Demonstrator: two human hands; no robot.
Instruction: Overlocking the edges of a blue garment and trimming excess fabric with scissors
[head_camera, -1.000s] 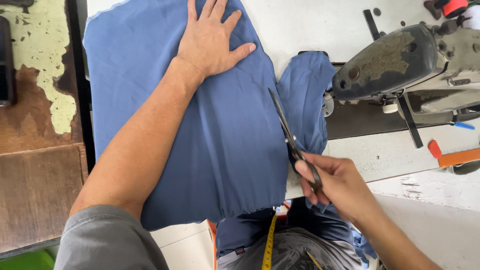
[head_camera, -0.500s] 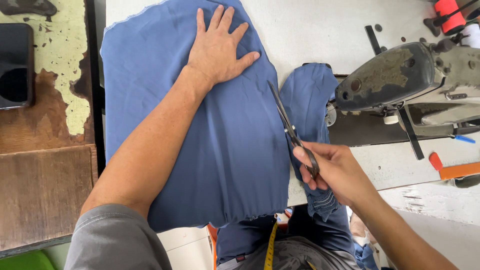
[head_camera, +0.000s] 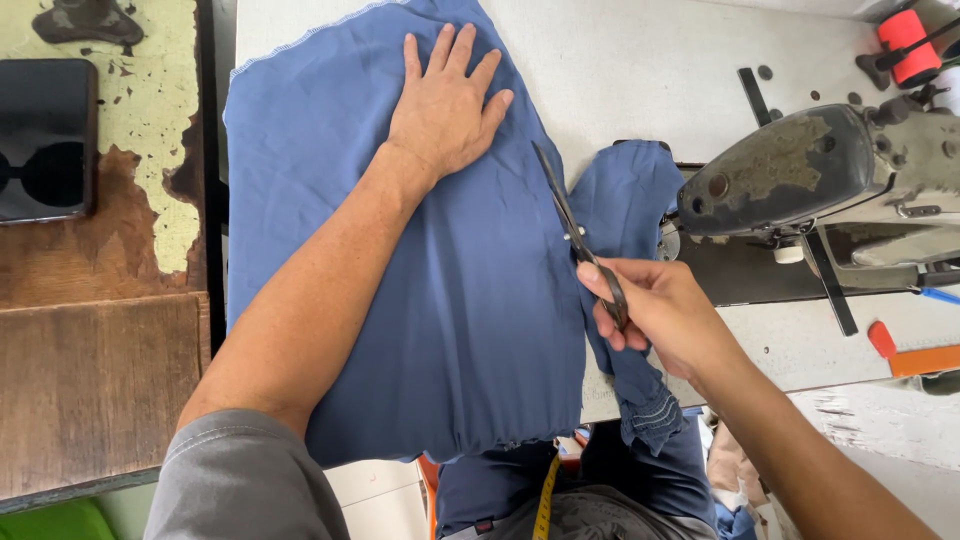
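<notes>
— What is the blue cloth (head_camera: 440, 300) doing right now?

— It is lying spread flat on the white desk (head_camera: 640, 70), its near edge hanging over the desk's front toward the person's lap. The scissors (head_camera: 578, 238) are lying along its right edge, blades pointing away from the person and looking nearly closed, though the tips are too thin to judge well.

— And who is holding the scissors?

— The right hand (head_camera: 655, 315) is gripping them; its fingers (head_camera: 600, 290) are curling closed around the dark handles. Just beyond those fingers, a narrower piece of the same blue cloth (head_camera: 625, 200) is lying to the right of the blades and trailing down past the hand.

— What is the left hand doing?

— The left hand (head_camera: 445, 110) is pressing flat on the cloth, palm down, its fingers (head_camera: 450, 55) spreading wide open and holding nothing. It is sitting well apart from the right hand, farther up the desk.

— What is sitting around them?

— To the right of the right-hand fingers, a worn sewing machine (head_camera: 830, 190) is standing on the desk, with a red thread spool (head_camera: 908, 45) beyond it at the far corner. Well to the left of the left hand, a dark phone (head_camera: 45, 140) is lying on a chipped wooden surface (head_camera: 100, 370). Near the person's body, a yellow measuring tape (head_camera: 545, 500) is hanging down.
</notes>
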